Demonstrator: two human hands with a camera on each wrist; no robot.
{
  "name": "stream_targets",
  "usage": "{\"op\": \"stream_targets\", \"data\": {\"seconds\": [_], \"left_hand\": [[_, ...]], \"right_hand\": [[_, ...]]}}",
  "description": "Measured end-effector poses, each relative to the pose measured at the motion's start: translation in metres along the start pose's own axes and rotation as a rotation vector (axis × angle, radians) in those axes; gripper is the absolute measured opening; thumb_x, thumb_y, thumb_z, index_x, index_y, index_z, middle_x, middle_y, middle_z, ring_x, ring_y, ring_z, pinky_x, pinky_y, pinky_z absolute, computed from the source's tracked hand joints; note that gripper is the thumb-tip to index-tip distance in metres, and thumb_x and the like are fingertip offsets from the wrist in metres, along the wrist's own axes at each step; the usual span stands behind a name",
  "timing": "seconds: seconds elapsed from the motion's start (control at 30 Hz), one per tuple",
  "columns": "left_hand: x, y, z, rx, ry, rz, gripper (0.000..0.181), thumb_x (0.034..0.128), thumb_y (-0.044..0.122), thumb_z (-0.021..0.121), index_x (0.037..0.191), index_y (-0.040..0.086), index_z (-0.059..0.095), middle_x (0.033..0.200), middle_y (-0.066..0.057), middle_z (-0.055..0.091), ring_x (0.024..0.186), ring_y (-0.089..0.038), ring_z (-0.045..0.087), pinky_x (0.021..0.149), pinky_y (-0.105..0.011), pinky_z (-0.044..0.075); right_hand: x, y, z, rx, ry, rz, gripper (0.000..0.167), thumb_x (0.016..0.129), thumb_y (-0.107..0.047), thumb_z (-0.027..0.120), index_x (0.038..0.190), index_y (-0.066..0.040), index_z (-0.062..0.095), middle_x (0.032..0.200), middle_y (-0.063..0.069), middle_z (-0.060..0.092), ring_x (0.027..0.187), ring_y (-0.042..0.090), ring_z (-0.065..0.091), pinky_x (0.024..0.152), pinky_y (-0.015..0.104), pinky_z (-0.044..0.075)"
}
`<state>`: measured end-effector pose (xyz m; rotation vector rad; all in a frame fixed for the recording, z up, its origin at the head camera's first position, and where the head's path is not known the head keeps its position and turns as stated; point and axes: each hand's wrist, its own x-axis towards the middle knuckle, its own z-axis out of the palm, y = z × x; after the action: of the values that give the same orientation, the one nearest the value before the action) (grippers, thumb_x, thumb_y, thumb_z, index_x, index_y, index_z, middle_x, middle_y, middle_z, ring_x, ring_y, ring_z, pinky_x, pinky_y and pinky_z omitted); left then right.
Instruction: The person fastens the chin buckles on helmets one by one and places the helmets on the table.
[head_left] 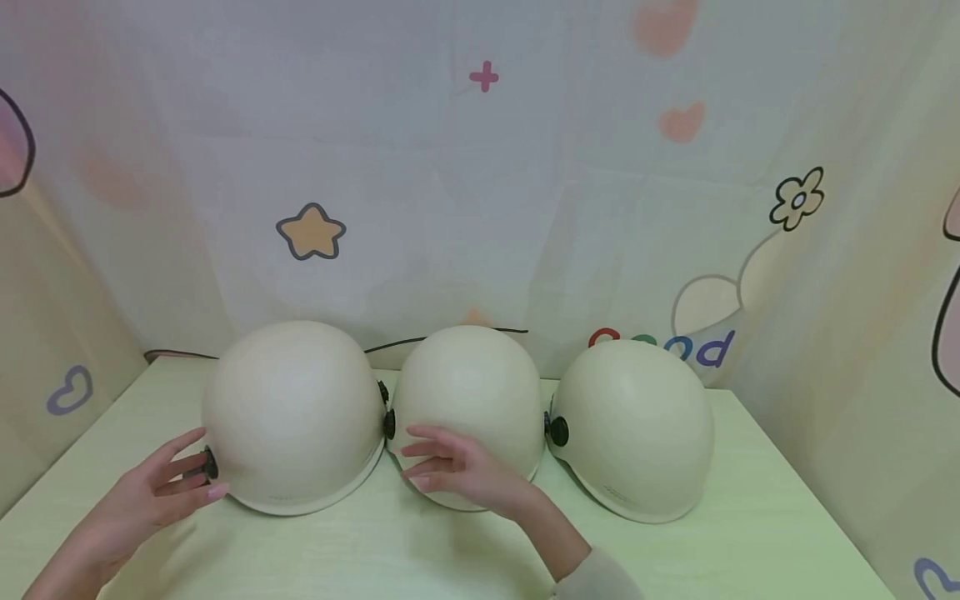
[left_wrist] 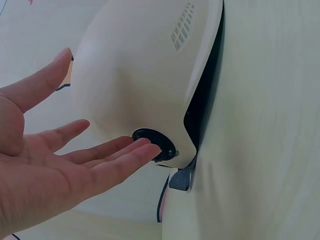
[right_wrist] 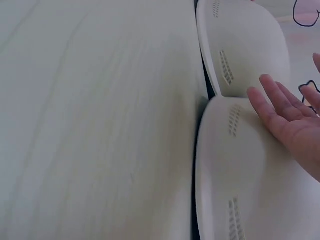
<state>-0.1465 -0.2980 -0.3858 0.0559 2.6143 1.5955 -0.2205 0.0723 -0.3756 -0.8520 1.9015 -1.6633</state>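
Three cream-white helmets sit side by side on the table: a left helmet, a middle helmet and a right helmet. My left hand is at the outer side of the left helmet, its fingers spread. In the left wrist view its fingertips overlap a black round side disc; whether they touch it I cannot tell. A dark strap shows below the rim. My right hand hovers before the middle helmet, fingers loosely extended and holding nothing.
The pale wood-grained table extends in front of the helmets. Behind it hangs a light curtain printed with stars, hearts and flowers, and it also closes in both sides. Neighbouring helmets stand very close together, with black side discs between them.
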Motion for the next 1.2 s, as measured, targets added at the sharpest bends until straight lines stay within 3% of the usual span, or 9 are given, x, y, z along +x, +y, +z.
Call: {"op": "stream_targets", "data": {"seconds": [0.07, 0.13, 0.43, 0.7, 1.0, 1.2], "left_hand": [[0.0, 0.001, 0.001, -0.005, 0.001, 0.013, 0.076, 0.0906, 0.02, 0.058, 0.146, 0.005, 0.009, 0.137, -0.035, 0.027, 0.098, 0.012, 0.041, 0.073, -0.02, 0.045], [0.0, 0.002, 0.002, -0.008, 0.002, 0.027, 0.075, 0.0905, 0.019, 0.058, 0.146, 0.005, 0.01, 0.137, -0.034, 0.028, 0.096, 0.015, 0.041, 0.073, -0.02, 0.046], [0.0, 0.008, 0.005, 0.021, 0.019, 0.069, 0.074, 0.0895, 0.018, 0.06, 0.145, 0.004, 0.014, 0.134, -0.033, 0.032, 0.097, 0.013, 0.045, 0.073, -0.019, 0.045], [-0.003, 0.025, 0.007, 0.1, 0.058, 0.112, 0.068, 0.089, 0.022, 0.061, 0.144, 0.008, 0.023, 0.131, -0.022, 0.041, 0.098, 0.012, 0.047, 0.072, -0.017, 0.043], [0.002, 0.042, 0.017, 0.085, 0.041, 0.205, 0.054, 0.0898, 0.019, 0.059, 0.137, 0.007, 0.036, 0.127, -0.019, 0.048, 0.101, 0.007, 0.049, 0.075, -0.019, 0.044], [0.007, 0.054, 0.028, 0.057, 0.025, 0.218, 0.052, 0.0907, 0.019, 0.058, 0.136, 0.007, 0.037, 0.126, -0.017, 0.05, 0.101, 0.004, 0.051, 0.076, -0.02, 0.044]], "right_hand": [[-0.006, -0.003, -0.006, -0.014, -0.02, 0.0, 0.054, 0.088, -0.004, 0.058, 0.138, -0.005, 0.037, 0.131, 0.02, 0.046, 0.112, 0.028, 0.052, 0.091, 0.028, 0.043], [-0.012, -0.006, -0.012, -0.028, -0.033, -0.007, 0.053, 0.089, -0.005, 0.058, 0.138, -0.004, 0.037, 0.131, 0.02, 0.046, 0.113, 0.03, 0.051, 0.091, 0.028, 0.043], [-0.037, -0.014, -0.041, -0.013, -0.022, 0.005, 0.052, 0.089, -0.005, 0.057, 0.137, -0.005, 0.038, 0.127, 0.021, 0.049, 0.114, 0.032, 0.05, 0.092, 0.034, 0.043], [-0.061, -0.017, -0.067, -0.069, 0.064, -0.006, 0.049, 0.089, -0.008, 0.059, 0.134, -0.002, 0.042, 0.121, 0.024, 0.053, 0.111, 0.037, 0.051, 0.089, 0.035, 0.045], [-0.083, -0.017, -0.094, -0.157, 0.149, 0.075, 0.049, 0.09, -0.013, 0.058, 0.135, -0.002, 0.04, 0.124, 0.021, 0.052, 0.115, 0.033, 0.049, 0.089, 0.03, 0.045], [-0.096, -0.018, -0.107, -0.242, 0.21, 0.11, 0.05, 0.09, -0.018, 0.058, 0.134, -0.002, 0.041, 0.125, 0.022, 0.05, 0.113, 0.032, 0.05, 0.091, 0.032, 0.042]]}}
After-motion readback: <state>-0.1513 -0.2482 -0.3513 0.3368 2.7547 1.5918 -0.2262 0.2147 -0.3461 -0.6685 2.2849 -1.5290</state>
